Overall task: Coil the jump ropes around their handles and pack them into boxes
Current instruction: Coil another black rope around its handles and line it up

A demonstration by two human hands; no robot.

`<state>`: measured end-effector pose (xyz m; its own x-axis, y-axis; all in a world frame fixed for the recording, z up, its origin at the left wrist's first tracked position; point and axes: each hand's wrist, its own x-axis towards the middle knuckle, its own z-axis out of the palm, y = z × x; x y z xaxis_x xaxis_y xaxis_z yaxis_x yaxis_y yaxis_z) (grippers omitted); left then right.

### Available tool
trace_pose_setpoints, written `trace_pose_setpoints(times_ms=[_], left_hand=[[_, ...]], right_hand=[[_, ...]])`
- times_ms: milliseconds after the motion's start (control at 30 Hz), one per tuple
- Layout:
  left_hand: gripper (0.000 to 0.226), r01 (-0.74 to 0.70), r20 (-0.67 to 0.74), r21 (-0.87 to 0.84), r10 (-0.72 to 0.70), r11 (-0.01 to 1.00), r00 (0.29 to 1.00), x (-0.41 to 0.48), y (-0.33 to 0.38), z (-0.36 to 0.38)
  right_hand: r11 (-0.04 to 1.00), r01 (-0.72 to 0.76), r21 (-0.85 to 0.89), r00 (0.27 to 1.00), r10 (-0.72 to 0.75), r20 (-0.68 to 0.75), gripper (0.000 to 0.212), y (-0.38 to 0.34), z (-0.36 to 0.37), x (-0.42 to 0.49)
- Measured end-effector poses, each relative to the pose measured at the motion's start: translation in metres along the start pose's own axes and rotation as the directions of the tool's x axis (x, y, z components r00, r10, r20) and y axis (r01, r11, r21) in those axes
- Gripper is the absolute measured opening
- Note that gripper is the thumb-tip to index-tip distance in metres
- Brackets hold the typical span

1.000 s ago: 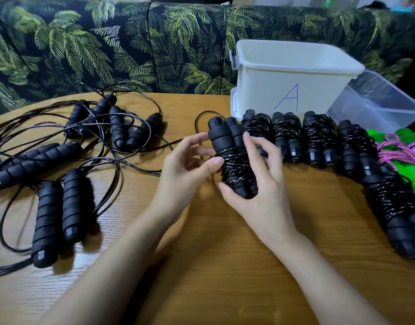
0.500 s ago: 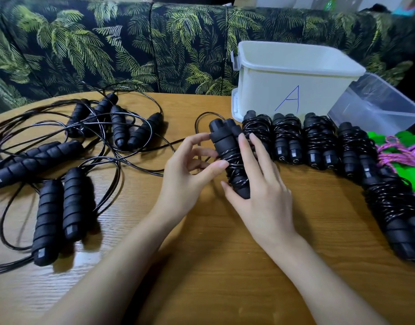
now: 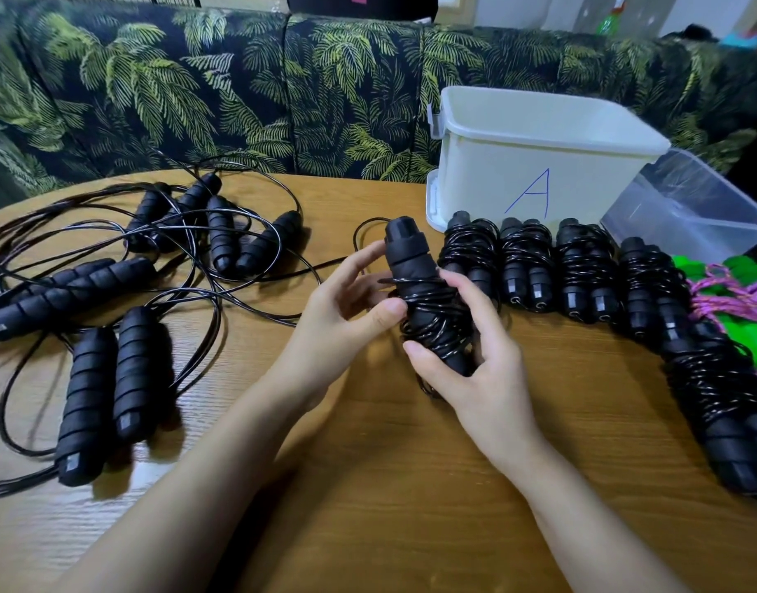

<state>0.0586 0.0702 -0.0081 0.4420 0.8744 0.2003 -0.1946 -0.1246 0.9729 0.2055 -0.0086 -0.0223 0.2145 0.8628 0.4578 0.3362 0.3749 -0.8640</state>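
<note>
A black jump rope [image 3: 419, 288], its cord wound round its paired handles, stands tilted above the wooden table [image 3: 389, 485] at centre. My right hand [image 3: 471, 370] grips its lower end, thumb and fingers curled round it. My left hand [image 3: 347, 306] presses its thumb against the coiled cord, fingers curled behind the handles. A loose cord loop [image 3: 362, 233] trails off behind it. Several coiled black ropes [image 3: 582, 267] lie in a row on the right. A white box marked A [image 3: 535, 164] stands behind them.
Several uncoiled black ropes [image 3: 124, 301] with tangled cords cover the table's left side. A clear plastic box [image 3: 689, 211] lies beside the white one. Green handles with pink rope [image 3: 727, 288] sit at the right edge. A leaf-patterned sofa [image 3: 197, 92] runs behind the table.
The handles have turned in my hands and now show one top end. My right hand has slid down to the bundle's lower end. My left thumb stays on the coil.
</note>
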Motion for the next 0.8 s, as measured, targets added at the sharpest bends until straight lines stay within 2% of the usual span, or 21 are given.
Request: trace_pose_setpoints(times_ms=[67, 200, 400, 500, 633, 700, 800], left_hand=[[0.061, 0.005, -0.014, -0.023, -0.005, 1.0, 1.0, -0.001, 0.002, 0.001], [0.057, -0.018, -0.088, -0.033, 0.015, 0.999, 0.996, -0.001, 0.004, 0.003], [0.061, -0.032, -0.143, 0.048, 0.038, 0.998, 0.989, -0.003, 0.0, 0.006], [0.063, -0.024, -0.136, 0.041, 0.029, 0.999, 0.99, -0.002, 0.001, 0.003], [0.053, -0.018, -0.109, 0.04, 0.022, 0.999, 0.994, 0.0, 0.003, 0.0], [0.052, -0.006, -0.115, 0.034, 0.01, 0.999, 0.993, -0.001, 0.004, 0.0], [0.056, 0.007, -0.123, 0.025, -0.004, 1.0, 0.992, -0.001, 0.007, 0.0]], right_hand=[[1.0, 0.012, 0.009, 1.0, -0.012, 0.013, 0.063, 0.001, 0.0, 0.0], [0.995, 0.062, -0.081, 0.998, -0.06, 0.036, 0.064, 0.002, 0.001, 0.002], [0.967, 0.11, -0.228, 0.993, -0.099, 0.062, 0.076, 0.008, 0.005, 0.002], [0.991, 0.048, -0.126, 0.996, -0.038, 0.083, 0.075, 0.006, 0.002, 0.004], [0.988, -0.088, 0.126, 0.989, 0.071, 0.131, 0.07, 0.0, -0.005, 0.006], [0.988, -0.092, 0.125, 0.987, 0.073, 0.143, 0.071, 0.001, -0.006, 0.006], [0.998, -0.05, 0.031, 0.993, 0.047, 0.104, 0.068, 0.003, -0.003, 0.005]])
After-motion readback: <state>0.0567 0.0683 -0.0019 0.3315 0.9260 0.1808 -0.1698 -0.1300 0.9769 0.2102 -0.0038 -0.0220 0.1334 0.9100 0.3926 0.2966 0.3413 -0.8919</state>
